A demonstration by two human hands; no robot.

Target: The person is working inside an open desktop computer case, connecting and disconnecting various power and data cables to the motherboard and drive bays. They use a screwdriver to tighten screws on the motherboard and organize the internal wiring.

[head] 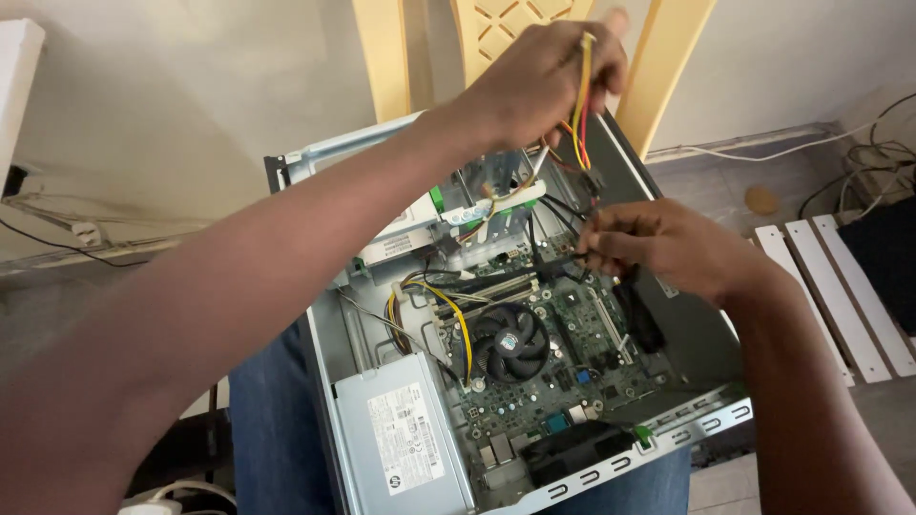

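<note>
The yellow, red and black wire bundle (pixel 582 105) runs nearly upright, from the left hand (pixel 544 81) down toward the far end of the open computer case (pixel 315 157), so its long axis stands roughly vertical in the head view, with its lower end dropping in among the drive bay parts. The left hand is closed around the upper part of the bundle, fingers curled tight and the wires emerging above and below the knuckles. The right hand (pixel 668 243) sits lower and to the right, well inside the case opening and nearer to the motherboard (pixel 572 353) than the left is; its fingertips are pinched together on a thin black cable (pixel 563 256) that leads off leftward, though exactly what the pinch closes on is partly hidden by the fingers. The two hands are apart, the wire bundle's lower end lying between them and a little above the right hand. Outward from there, the round black cooling fan (pixel 510 343) sits mid-board, the grey power supply (pixel 401 443) fills the near left corner, and a second loop of yellow and black wires (pixel 448 305) curves between them. The case rests across the person's blue-jeaned lap (pixel 272 429), with a pale yellow chair (pixel 515 24) behind it.
</note>
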